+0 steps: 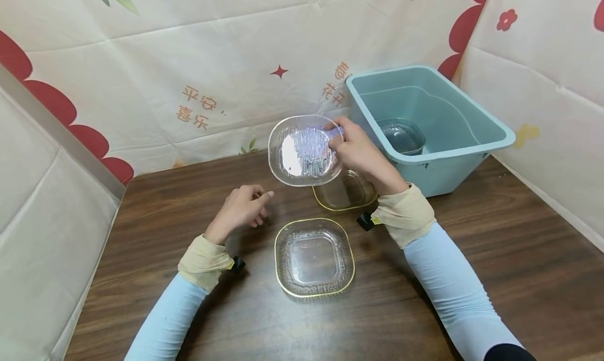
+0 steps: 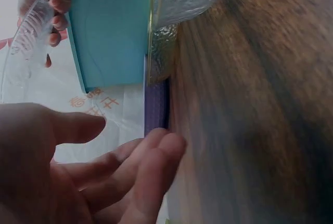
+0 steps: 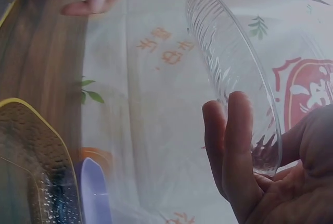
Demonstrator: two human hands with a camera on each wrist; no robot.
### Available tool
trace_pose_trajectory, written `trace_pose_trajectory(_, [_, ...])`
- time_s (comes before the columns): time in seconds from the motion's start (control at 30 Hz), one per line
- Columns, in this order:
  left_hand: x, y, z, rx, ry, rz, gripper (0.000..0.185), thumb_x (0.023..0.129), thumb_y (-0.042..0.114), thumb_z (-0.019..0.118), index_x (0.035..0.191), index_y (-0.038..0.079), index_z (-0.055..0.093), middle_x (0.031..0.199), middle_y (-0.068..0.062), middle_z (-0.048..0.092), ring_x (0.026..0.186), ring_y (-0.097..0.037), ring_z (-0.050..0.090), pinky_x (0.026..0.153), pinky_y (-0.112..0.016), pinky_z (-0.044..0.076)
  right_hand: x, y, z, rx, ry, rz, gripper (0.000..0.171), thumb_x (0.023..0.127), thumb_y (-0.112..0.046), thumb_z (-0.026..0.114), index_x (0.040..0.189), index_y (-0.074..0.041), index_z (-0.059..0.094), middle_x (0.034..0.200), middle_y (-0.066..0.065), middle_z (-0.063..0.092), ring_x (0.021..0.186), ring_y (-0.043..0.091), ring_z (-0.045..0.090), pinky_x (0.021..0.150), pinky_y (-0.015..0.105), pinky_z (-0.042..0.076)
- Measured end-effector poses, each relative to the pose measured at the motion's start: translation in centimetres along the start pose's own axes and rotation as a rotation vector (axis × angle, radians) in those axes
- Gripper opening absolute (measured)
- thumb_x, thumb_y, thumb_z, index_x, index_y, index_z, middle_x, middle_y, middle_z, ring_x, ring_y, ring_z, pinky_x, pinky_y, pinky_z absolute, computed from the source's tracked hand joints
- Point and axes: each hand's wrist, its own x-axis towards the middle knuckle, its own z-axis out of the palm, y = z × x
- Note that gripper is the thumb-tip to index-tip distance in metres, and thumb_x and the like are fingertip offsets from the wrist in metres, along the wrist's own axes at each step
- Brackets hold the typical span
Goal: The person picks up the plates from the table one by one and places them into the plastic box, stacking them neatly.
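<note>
A clear, ribbed plastic dish is held up above the table, tilted, by my right hand, which pinches its right edge between thumb and fingers. In the right wrist view the dish shows edge-on, with fingers on its outer side. My left hand hovers above the table, fingers loosely bent, holding nothing. Just right of it, a clear square dish with a yellow rim stands on the table. Behind that, partly hidden by the raised dish and right hand, is another yellow-rimmed dish.
A light-blue plastic tub stands at the back right, with a clear round-cornered bowl inside. A purple item shows beside the rear yellow-rimmed dish in the wrist views. Printed cloth walls enclose the wooden table.
</note>
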Motion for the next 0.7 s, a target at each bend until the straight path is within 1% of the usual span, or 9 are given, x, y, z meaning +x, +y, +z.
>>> trace_pose_trajectory(0.07, [-0.1,0.0,0.2,0.023,-0.047,-0.007,0.039,0.106,0.039,0.055,0.104,0.003,0.069,0.078,-0.014,0.075,0.059,-0.022,0.071,0.055,-0.036,0.064,-0.1,-0.1,-0.3,0.022,0.007,0.001,0.038,0.096,0.0,0.051,0.134,-0.002,0.053,0.096,0.013,0.051,0.068,0.019,0.05,0.054,0.026,0.047])
trace_pose_trajectory(0.13, [-0.1,0.0,0.3,0.042,-0.084,-0.011,0.039,0.106,0.039,0.055,0.103,0.004,0.069,0.078,-0.013,0.075,0.06,-0.022,0.071,0.056,-0.035,0.064,-0.3,-0.1,-0.5,0.039,0.008,0.002,0.038,0.096,0.0,0.05,0.133,-0.002,0.053,0.093,0.012,0.049,0.064,0.018,0.048,0.05,0.025,0.046])
trace_pose_trajectory(0.23, [-0.1,0.0,0.4,0.064,-0.13,-0.015,0.039,0.106,0.04,0.055,0.104,0.004,0.069,0.08,-0.012,0.075,0.062,-0.022,0.072,0.057,-0.034,0.064,-0.4,-0.2,-0.7,0.063,0.011,0.002,0.036,0.096,0.002,0.051,0.132,-0.001,0.053,0.094,0.011,0.049,0.067,0.016,0.049,0.053,0.024,0.047])
trace_pose_trajectory(0.3, [-0.2,0.0,0.4,0.077,-0.142,-0.02,0.038,0.105,0.041,0.055,0.105,0.006,0.07,0.08,-0.011,0.076,0.062,-0.022,0.072,0.058,-0.035,0.064,-0.4,-0.3,-0.9,0.094,0.009,0.0,0.035,0.096,0.003,0.05,0.131,0.001,0.052,0.095,0.012,0.051,0.07,0.016,0.052,0.056,0.024,0.05])
trace_pose_trajectory(0.43, [-0.3,0.0,0.3,0.104,-0.142,-0.022,0.038,0.105,0.042,0.056,0.108,0.008,0.071,0.08,-0.009,0.076,0.062,-0.021,0.072,0.058,-0.035,0.064,-0.6,-0.4,-1.8,0.123,0.012,-0.004,0.034,0.098,0.003,0.049,0.132,0.003,0.05,0.089,0.009,0.052,0.064,0.011,0.052,0.052,0.022,0.05])
trace_pose_trajectory(0.53, [-0.3,0.0,0.2,0.115,-0.145,-0.025,0.037,0.105,0.042,0.055,0.109,0.008,0.071,0.08,-0.009,0.076,0.062,-0.021,0.071,0.058,-0.035,0.064,-0.9,-0.5,-2.5,0.088,0.029,0.001,0.035,0.099,0.001,0.048,0.134,0.001,0.05,0.086,0.008,0.05,0.063,0.01,0.049,0.053,0.021,0.045])
trace_pose_trajectory(0.6, [-0.3,0.0,0.2,0.118,-0.151,-0.032,0.037,0.105,0.042,0.055,0.109,0.009,0.071,0.08,-0.009,0.075,0.061,-0.021,0.071,0.058,-0.035,0.063,-1.2,-0.8,-3.0,0.078,0.044,0.007,0.036,0.099,0.001,0.047,0.135,0.0,0.05,0.088,0.007,0.05,0.064,0.01,0.048,0.054,0.022,0.044])
trace_pose_trajectory(0.67, [-0.2,-0.1,0.2,0.12,-0.154,-0.036,0.037,0.105,0.042,0.055,0.108,0.009,0.071,0.08,-0.009,0.075,0.061,-0.022,0.071,0.058,-0.035,0.063,-1.6,-1.1,-3.3,0.071,0.056,0.007,0.035,0.1,0.0,0.045,0.134,-0.003,0.05,0.081,0.006,0.049,0.059,0.01,0.043,0.051,0.023,0.041])
trace_pose_trajectory(0.7, [-0.3,-0.1,0.1,0.12,-0.154,-0.039,0.037,0.105,0.042,0.055,0.108,0.009,0.071,0.081,-0.009,0.075,0.061,-0.022,0.071,0.058,-0.035,0.063,-1.7,-1.4,-3.5,0.078,0.062,0.004,0.034,0.1,0.0,0.044,0.134,-0.003,0.049,0.08,0.005,0.052,0.057,0.01,0.042,0.05,0.024,0.04])
